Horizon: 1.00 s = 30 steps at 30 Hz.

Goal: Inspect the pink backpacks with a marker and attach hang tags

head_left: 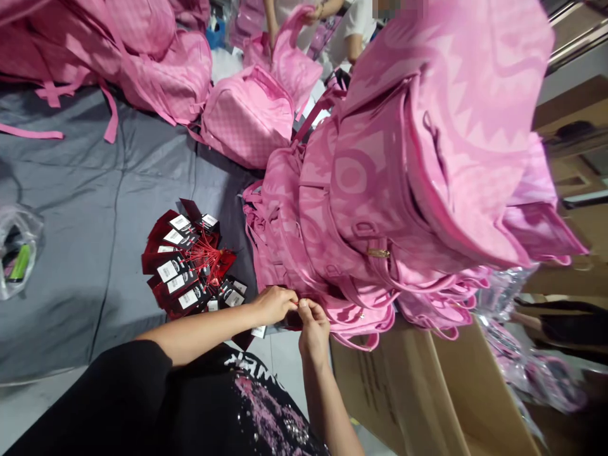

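Left of the backpack stack [327, 228] lies your tag pile [177, 282], nearer your left hand [275, 306], which pinches fingertip-to-fingertip with your right hand [314, 326].

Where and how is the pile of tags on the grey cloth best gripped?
Probably pinch the gathered red strings, reaching from the picture's right: the tags fan out mostly leftward, while their strings bunch together toward that right side.

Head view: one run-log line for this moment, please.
left hand, right hand: fingers pinched, close together by backpacks | grip contents: unclear | tags: on grey cloth
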Each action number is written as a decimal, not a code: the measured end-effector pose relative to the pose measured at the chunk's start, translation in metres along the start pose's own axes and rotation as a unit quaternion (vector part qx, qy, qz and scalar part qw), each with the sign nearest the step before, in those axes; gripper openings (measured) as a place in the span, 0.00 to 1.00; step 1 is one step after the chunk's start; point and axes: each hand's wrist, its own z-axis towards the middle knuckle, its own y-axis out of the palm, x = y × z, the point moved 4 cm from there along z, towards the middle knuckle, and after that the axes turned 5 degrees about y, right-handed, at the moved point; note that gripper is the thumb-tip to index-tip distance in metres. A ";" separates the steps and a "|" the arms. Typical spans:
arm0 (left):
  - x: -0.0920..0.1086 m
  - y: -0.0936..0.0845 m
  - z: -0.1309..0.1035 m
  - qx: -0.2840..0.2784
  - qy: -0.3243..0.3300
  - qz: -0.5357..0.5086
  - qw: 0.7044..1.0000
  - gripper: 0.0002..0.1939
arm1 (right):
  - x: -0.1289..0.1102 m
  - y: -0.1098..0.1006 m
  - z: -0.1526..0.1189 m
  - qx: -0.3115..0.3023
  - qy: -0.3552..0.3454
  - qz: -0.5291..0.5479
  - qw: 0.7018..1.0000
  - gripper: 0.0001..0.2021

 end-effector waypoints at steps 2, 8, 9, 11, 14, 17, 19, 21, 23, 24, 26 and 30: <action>-0.001 -0.001 -0.001 0.018 -0.021 0.005 1.000 0.10 | 0.001 0.002 0.001 -0.004 0.000 0.000 1.000 0.17; -0.003 0.000 -0.001 0.038 -0.071 0.031 0.996 0.09 | 0.004 0.006 0.000 -0.005 -0.007 -0.003 1.000 0.16; -0.003 0.000 -0.001 0.036 -0.074 0.036 0.996 0.09 | 0.005 0.006 0.000 -0.004 -0.007 -0.003 1.000 0.16; -0.003 -0.001 -0.001 0.032 -0.076 0.045 0.996 0.09 | 0.005 0.007 0.000 -0.002 -0.007 -0.003 1.000 0.16; -0.003 -0.003 -0.001 0.023 -0.073 0.060 0.995 0.09 | 0.004 0.008 0.000 0.000 -0.012 -0.009 1.000 0.17; -0.001 -0.003 -0.001 0.019 -0.075 0.076 0.994 0.10 | 0.000 0.010 -0.001 0.006 -0.026 -0.020 0.999 0.16; 0.000 -0.002 0.000 0.016 -0.079 0.085 0.993 0.11 | -0.002 0.010 -0.003 0.011 -0.034 -0.028 0.999 0.15; 0.001 -0.001 0.000 0.010 -0.077 0.092 0.993 0.11 | -0.003 0.011 -0.005 0.016 -0.041 -0.036 0.998 0.14; 0.001 -0.001 0.001 0.001 -0.069 0.095 0.993 0.11 | -0.004 0.011 -0.006 0.020 -0.049 -0.045 0.998 0.13; 0.001 -0.001 0.001 -0.005 -0.063 0.095 0.993 0.11 | -0.003 0.010 -0.006 0.022 -0.053 -0.049 0.997 0.13; 0.002 -0.003 0.001 -0.016 -0.051 0.093 0.994 0.12 | -0.003 0.009 -0.007 0.025 -0.061 -0.057 0.996 0.13; 0.002 -0.007 0.002 -0.036 -0.033 0.086 0.995 0.12 | -0.003 0.008 -0.006 0.018 -0.071 -0.066 0.995 0.14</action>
